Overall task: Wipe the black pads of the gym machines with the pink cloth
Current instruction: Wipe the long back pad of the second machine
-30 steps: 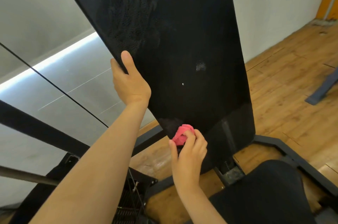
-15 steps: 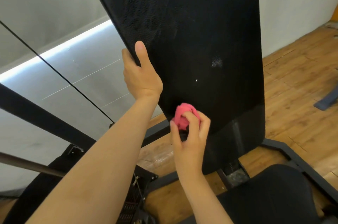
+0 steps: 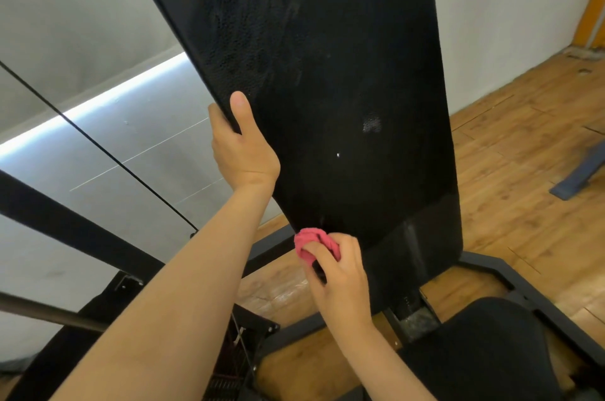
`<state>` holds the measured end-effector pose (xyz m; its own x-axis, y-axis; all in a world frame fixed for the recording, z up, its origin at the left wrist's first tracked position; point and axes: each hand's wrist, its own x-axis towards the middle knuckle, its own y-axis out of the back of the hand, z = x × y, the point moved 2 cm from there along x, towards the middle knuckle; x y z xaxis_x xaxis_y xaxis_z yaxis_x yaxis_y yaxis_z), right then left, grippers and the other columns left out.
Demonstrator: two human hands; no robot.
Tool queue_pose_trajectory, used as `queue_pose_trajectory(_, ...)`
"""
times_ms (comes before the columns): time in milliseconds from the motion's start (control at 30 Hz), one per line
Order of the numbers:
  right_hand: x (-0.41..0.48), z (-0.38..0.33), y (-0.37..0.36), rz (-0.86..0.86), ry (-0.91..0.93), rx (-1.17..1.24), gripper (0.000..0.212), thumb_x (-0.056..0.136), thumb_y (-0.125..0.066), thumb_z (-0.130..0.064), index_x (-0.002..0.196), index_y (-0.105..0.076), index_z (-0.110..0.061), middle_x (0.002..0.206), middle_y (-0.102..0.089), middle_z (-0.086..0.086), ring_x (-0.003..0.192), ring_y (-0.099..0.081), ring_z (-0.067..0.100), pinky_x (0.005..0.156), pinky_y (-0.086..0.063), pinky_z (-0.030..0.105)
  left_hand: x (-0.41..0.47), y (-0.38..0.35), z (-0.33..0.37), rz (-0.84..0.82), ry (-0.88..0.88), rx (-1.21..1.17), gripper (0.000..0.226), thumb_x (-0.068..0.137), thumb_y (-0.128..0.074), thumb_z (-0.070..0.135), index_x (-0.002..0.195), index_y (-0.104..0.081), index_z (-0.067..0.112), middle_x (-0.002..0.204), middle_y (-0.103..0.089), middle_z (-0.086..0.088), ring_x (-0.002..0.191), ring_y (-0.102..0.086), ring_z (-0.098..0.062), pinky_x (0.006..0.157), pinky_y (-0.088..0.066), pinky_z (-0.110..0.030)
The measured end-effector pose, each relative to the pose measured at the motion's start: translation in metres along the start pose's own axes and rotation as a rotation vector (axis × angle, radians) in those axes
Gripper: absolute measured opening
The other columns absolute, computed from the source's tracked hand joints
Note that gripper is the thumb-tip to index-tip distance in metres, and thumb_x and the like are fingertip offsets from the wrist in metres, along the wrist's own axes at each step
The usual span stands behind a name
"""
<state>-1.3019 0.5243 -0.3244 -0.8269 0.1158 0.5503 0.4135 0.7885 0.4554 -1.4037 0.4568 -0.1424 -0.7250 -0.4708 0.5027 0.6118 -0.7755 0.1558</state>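
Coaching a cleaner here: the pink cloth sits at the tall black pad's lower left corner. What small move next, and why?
Probably slide the crumpled pink cloth up and right toward the whitish smudge: the right hand pinches it low on the tall black padded backrest, whose left edge the left hand grips.

The left arm reaches up and forward, bare forearm nearly straight. The left hand [image 3: 244,155] grips the side edge of the black pad [image 3: 343,73], thumb upright on its front face and the rest wrapped behind. The right arm comes in lower, wrist bent slightly. The right hand [image 3: 342,276] curls its fingers [image 3: 327,258] round the bunched pink cloth [image 3: 309,245], pressing it at the pad's lower corner.
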Motion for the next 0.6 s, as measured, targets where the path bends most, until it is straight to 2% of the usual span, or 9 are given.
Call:
queue_pose_trajectory(100, 0.029, -0.027, 0.008, 0.097, 0.112, 0.001, 0.054, 0.07, -0.082, -0.014, 0.117, -0.057, -0.024, 0.11, -0.058, 0.004, 0.097, -0.053, 0.017, 0.07, -0.053, 0.024, 0.0, 0.0, 0.0, -0.001, 0.003, 0.001, 0.019, 0.103, -0.03, 0.034, 0.087, -0.037, 0.043, 0.086, -0.043, 0.028, 0.077, -0.044, 0.031, 0.067, -0.034, 0.004)
queue_pose_trajectory(200, 0.043, -0.028, 0.004, 0.083, 0.215, -0.088, 0.055, 0.067, -0.083, -0.012, 0.116, -0.057, -0.021, 0.107, -0.06, 0.009, 0.092, -0.053, 0.021, 0.066, -0.052, 0.03, 0.0, 0.0, -0.001, -0.002, 0.003, 0.007, 0.016, 0.103, -0.029, 0.034, 0.092, -0.036, 0.043, 0.087, -0.044, 0.028, 0.078, -0.044, 0.031, 0.067, -0.034, 0.004)
queue_pose_trajectory(267, 0.037, -0.015, 0.001, 0.083, 0.234, -0.099, 0.052, 0.068, -0.08, -0.014, 0.115, -0.059, -0.02, 0.108, -0.058, 0.008, 0.092, -0.051, 0.02, 0.066, -0.051, 0.028, 0.0, 0.0, -0.002, -0.016, 0.004, 0.004, 0.02, 0.104, -0.03, 0.032, 0.09, -0.034, 0.044, 0.087, -0.042, 0.028, 0.077, -0.043, 0.031, 0.067, -0.034, 0.004)
queue_pose_trajectory(333, 0.022, -0.001, 0.001, 0.088, 0.205, -0.09, 0.045, 0.072, -0.074, -0.019, 0.115, -0.061, -0.02, 0.111, -0.053, 0.004, 0.094, -0.048, 0.016, 0.069, -0.046, 0.021, 0.0, 0.0, -0.001, -0.021, 0.009, 0.001, 0.021, 0.104, -0.03, 0.033, 0.087, -0.035, 0.044, 0.085, -0.042, 0.027, 0.076, -0.043, 0.031, 0.067, -0.034, 0.003)
queue_pose_trajectory(400, 0.006, 0.014, -0.003, 0.075, 0.148, -0.093, 0.044, 0.071, -0.078, -0.021, 0.113, -0.065, -0.02, 0.11, -0.054, 0.004, 0.095, -0.047, 0.013, 0.072, -0.043, 0.017, 0.001, 0.0, -0.001, -0.022, 0.012, -0.007, 0.019, 0.102, -0.03, 0.035, 0.085, -0.036, 0.043, 0.085, -0.042, 0.027, 0.076, -0.043, 0.031, 0.066, -0.034, 0.004)
queue_pose_trajectory(500, -0.013, 0.029, -0.008, -0.006, 0.121, -0.113, 0.063, 0.058, -0.09, -0.011, 0.112, -0.06, -0.024, 0.109, -0.054, 0.004, 0.095, -0.051, 0.017, 0.071, -0.048, 0.02, 0.001, 0.0, -0.002, -0.031, 0.02, -0.015, 0.018, 0.102, -0.031, 0.035, 0.086, -0.036, 0.043, 0.086, -0.043, 0.027, 0.077, -0.044, 0.03, 0.066, -0.034, 0.004)
queue_pose_trajectory(600, -0.015, 0.028, -0.004, 0.002, 0.087, -0.082, 0.056, 0.057, -0.09, -0.006, 0.106, -0.067, -0.022, 0.111, -0.048, 0.0, 0.099, -0.048, 0.015, 0.075, -0.048, 0.02, 0.002, 0.0, -0.003, -0.026, 0.025, -0.021, 0.02, 0.103, -0.031, 0.032, 0.086, -0.036, 0.043, 0.087, -0.042, 0.027, 0.078, -0.044, 0.031, 0.066, -0.034, 0.004)
